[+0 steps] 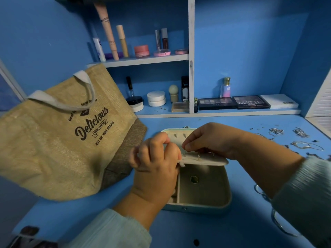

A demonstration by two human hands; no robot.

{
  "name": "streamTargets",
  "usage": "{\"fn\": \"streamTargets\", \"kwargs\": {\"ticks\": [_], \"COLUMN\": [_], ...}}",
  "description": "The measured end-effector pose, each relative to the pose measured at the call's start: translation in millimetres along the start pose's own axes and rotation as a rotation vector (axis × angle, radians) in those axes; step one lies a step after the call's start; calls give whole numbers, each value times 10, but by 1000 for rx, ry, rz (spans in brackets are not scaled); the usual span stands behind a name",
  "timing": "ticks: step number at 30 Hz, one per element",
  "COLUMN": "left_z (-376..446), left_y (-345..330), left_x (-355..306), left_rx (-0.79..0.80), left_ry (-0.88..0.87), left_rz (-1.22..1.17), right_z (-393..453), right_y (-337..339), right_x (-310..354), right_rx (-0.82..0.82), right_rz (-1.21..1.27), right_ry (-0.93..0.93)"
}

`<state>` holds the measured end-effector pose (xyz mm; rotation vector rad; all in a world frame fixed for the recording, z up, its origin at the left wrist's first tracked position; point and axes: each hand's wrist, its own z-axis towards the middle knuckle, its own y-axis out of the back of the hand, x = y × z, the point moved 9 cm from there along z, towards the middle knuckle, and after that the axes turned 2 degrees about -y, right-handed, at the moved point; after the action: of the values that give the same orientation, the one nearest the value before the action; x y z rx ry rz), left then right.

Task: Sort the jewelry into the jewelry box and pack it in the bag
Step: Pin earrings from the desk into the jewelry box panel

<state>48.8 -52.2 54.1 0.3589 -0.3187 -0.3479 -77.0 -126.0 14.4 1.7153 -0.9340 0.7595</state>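
Barely started, by the look of it. Box (202,187) sitting open at centre frame on the blue desk (179,230), bag (59,136) slumped on its side at left, nothing packed in it yet as far as can be seen. Most of the jewelry (302,140) still scattered at right of frame: silvery chains in small heaps near the right edge, a bangle (279,224) or two lower right, some tiny bits further up the desk.

Left hand (157,163) curled round the left end of a padded flap (206,159) that lies across the middle of the box, pinching and steadying it. Right hand (211,140) just above the flap, fingertips pinched together on something tiny, probably an earring or stud going onto the flap. Too small to tell for sure. A couple of little metal pieces already showing along the flap, so maybe two or three items sorted.

Box itself: pale cream lining, rounded corners, light green-ish shell, snap at the front edge and another on the lid at the back. Big lower compartment nearly bare, just one small dark greenish thing in it. Narrow slots down the left side, mostly hidden behind the left wrist.

Left to do: pretty much all the chains and bangles, then shutting the box and getting it into the bag.
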Motion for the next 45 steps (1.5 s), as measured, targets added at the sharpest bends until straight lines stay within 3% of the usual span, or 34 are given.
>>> {"fn": "streamTargets", "kwargs": {"ticks": [9, 22, 45], "left_z": [7, -1, 5], "left_y": [3, 12, 14], "left_x": [-8, -6, -5], "left_rx": [1, -19, -14], "left_ry": [-8, -13, -14], "left_rz": [-3, 1, -4], "right_z": [4, 18, -16], "right_y": [-22, -72, -83], "right_x": [-53, 62, 157], "right_rx": [58, 156, 129], "right_rz": [100, -71, -261], "right_ry": [-35, 15, 94]}}
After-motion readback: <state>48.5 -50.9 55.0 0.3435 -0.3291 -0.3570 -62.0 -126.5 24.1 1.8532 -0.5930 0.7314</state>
